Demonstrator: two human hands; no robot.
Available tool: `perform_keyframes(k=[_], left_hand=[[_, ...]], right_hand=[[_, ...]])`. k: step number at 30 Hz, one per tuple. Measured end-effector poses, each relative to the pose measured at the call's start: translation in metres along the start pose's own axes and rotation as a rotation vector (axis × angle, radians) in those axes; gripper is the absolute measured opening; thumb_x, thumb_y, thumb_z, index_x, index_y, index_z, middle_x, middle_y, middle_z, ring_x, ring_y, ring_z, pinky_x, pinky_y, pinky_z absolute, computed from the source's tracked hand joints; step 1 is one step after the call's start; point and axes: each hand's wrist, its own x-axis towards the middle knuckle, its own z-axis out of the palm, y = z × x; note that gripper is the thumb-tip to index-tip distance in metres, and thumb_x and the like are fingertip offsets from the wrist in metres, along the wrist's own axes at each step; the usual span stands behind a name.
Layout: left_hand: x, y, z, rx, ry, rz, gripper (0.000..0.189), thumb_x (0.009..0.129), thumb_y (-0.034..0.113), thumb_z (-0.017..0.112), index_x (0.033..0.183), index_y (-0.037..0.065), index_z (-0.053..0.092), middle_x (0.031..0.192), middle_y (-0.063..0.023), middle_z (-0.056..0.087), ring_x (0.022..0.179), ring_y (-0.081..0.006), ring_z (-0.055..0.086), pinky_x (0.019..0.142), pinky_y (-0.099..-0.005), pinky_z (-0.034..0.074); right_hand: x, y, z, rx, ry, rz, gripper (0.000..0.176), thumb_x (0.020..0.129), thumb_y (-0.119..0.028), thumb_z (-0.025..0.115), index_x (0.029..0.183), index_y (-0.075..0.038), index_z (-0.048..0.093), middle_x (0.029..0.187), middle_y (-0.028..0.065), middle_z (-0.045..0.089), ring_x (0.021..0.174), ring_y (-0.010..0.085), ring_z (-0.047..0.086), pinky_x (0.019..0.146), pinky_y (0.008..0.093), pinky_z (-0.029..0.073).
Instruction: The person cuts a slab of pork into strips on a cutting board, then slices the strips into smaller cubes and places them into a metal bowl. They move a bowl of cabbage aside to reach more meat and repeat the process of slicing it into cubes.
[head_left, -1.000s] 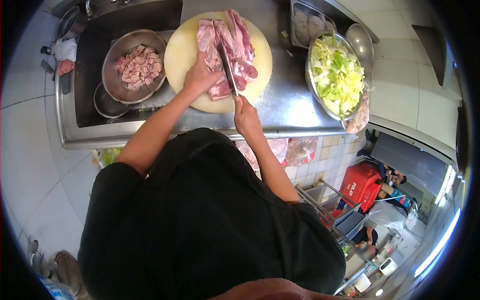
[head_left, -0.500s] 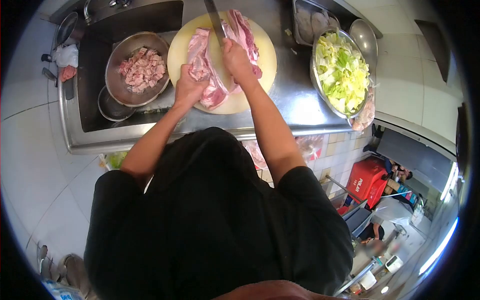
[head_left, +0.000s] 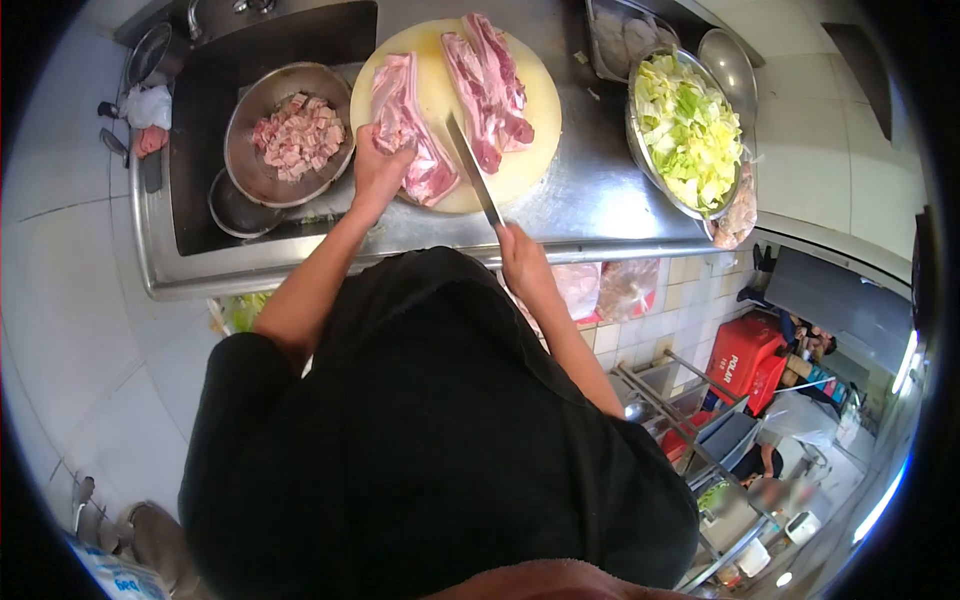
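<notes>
On a round, pale yellow cutting board (head_left: pixel 537 165) lie long slabs of raw meat. My left hand (head_left: pixel 380 175) grips the left edge of one slab of pork belly (head_left: pixel 402 95), thumb on top. My right hand (head_left: pixel 522 262) is closed round the handle of a long kitchen knife (head_left: pixel 474 172) at the counter's front edge. The blade points up and left over the board, between the held slab and other meat pieces (head_left: pixel 487 90) to the right. Those pieces lie side by side, touching or overlapping, and no hand is on them.
Left of the board, a metal bowl of meat chunks (head_left: pixel 298 137) rests over the sink (head_left: pixel 200 222), beside a smaller dark pan (head_left: pixel 240 212). At right stands a bowl of chopped lettuce (head_left: pixel 688 135) near a metal tray (head_left: pixel 622 40). Another person (head_left: pixel 765 462) is far off at lower right.
My right hand has drawn the knife back towards me, from the board's far side to the counter's front edge. My left hand stays on the slab. The view has shifted slightly.
</notes>
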Motion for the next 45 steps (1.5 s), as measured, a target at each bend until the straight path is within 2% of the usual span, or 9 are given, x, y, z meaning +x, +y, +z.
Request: perform_keyframes(k=[7, 10, 12, 21, 24, 29, 35, 39, 45], left_hand=[[0.043, 0.041, -0.046, -0.371, 0.056, 0.134, 0.05, 0.078, 0.003, 0.068, 0.123, 0.0, 0.048, 0.113, -0.0103, 0.059, 0.102, -0.0175, 0.059, 0.093, -0.0325, 0.05], [0.082, 0.08, -0.057, -0.354, 0.044, 0.162, 0.055, 0.078, 0.007, 0.07, 0.127, -0.001, 0.047, 0.117, -0.0116, 0.059, 0.105, -0.0192, 0.059, 0.094, -0.0328, 0.049], [0.135, 0.085, -0.056, -0.18, 0.068, 0.309, 0.065, 0.078, 0.012, 0.072, 0.136, -0.003, 0.045, 0.12, -0.0143, 0.06, 0.107, -0.0233, 0.06, 0.096, -0.0349, 0.049], [0.291, 0.107, 0.023, 0.708, -0.204, 0.494, 0.068, 0.082, 0.029, 0.079, 0.142, 0.014, 0.051, 0.135, -0.0217, 0.064, 0.122, -0.041, 0.063, 0.1, -0.0476, 0.051], [0.229, 0.138, 0.058, 0.746, -0.206, 0.753, 0.074, 0.076, 0.015, 0.075, 0.145, 0.011, 0.05, 0.13, -0.0225, 0.065, 0.127, -0.0422, 0.058, 0.108, -0.0455, 0.047], [0.162, 0.073, 0.067, 0.949, -0.735, 1.441, 0.055, 0.076, 0.018, 0.071, 0.13, 0.01, 0.062, 0.117, -0.0172, 0.069, 0.12, -0.0383, 0.062, 0.107, -0.0483, 0.045], [0.142, 0.089, 0.044, 1.161, -0.997, 0.829, 0.044, 0.073, 0.015, 0.073, 0.116, 0.004, 0.071, 0.1, -0.0145, 0.074, 0.097, -0.0331, 0.071, 0.087, -0.0449, 0.053], [0.117, 0.095, -0.004, 0.762, -0.945, 0.362, 0.035, 0.076, 0.013, 0.071, 0.108, 0.0, 0.072, 0.09, -0.0106, 0.075, 0.078, -0.0233, 0.069, 0.076, -0.035, 0.054], [0.059, 0.105, 0.001, 0.133, -0.861, -0.013, 0.039, 0.079, 0.005, 0.063, 0.116, -0.005, 0.069, 0.095, -0.0073, 0.073, 0.08, -0.0132, 0.067, 0.077, -0.0265, 0.054]], right_hand=[[-0.038, 0.032, -0.042, 0.025, -0.065, 0.047, 0.051, 0.111, -0.042, 0.041, 0.121, 0.002, 0.065, 0.094, 0.0303, 0.07, 0.09, 0.05, 0.066, 0.08, 0.0538, 0.052], [-0.03, 0.02, -0.06, 0.238, -0.186, 0.258, 0.056, 0.109, -0.049, 0.044, 0.118, 0.001, 0.066, 0.062, 0.0057, 0.052, 0.049, 0.0141, 0.05, 0.048, 0.0332, 0.044], [-0.029, 0.016, -0.066, 0.285, -0.183, 0.302, 0.047, 0.111, -0.045, 0.045, 0.1, -0.003, 0.063, 0.061, -0.0004, 0.048, 0.048, 0.0114, 0.045, 0.046, 0.0315, 0.039], [-0.052, 0.045, -0.047, 0.633, 0.036, 0.212, 0.045, 0.111, -0.044, 0.046, 0.095, -0.005, 0.062, 0.058, 0.0, 0.05, 0.044, 0.0105, 0.046, 0.043, 0.0284, 0.038], [-0.063, 0.049, -0.04, 0.682, 0.119, 0.261, 0.046, 0.112, -0.043, 0.044, 0.095, -0.004, 0.061, 0.06, 0.0014, 0.051, 0.044, 0.0112, 0.047, 0.043, 0.0287, 0.039], [-0.073, 0.052, -0.032, 0.696, 0.16, 0.355, 0.044, 0.112, -0.04, 0.045, 0.095, -0.004, 0.063, 0.06, 0.0018, 0.051, 0.046, 0.0109, 0.047, 0.045, 0.0291, 0.04], [-0.059, 0.045, -0.041, 0.533, 0.096, 0.304, 0.048, 0.11, -0.042, 0.05, 0.106, 0.003, 0.067, 0.067, 0.0086, 0.059, 0.064, 0.0164, 0.059, 0.062, 0.0347, 0.048], [-0.03, 0.05, -0.038, 0.219, 0.165, 0.161, 0.046, 0.106, -0.042, 0.052, 0.116, 0.0, 0.069, 0.089, 0.0296, 0.068, 0.087, 0.0473, 0.068, 0.08, 0.0507, 0.051], [0.007, 0.053, -0.064, 0.115, 0.341, 0.112, 0.046, 0.106, -0.043, 0.052, 0.113, -0.002, 0.072, 0.092, 0.0306, 0.069, 0.093, 0.051, 0.065, 0.082, 0.0525, 0.051]])
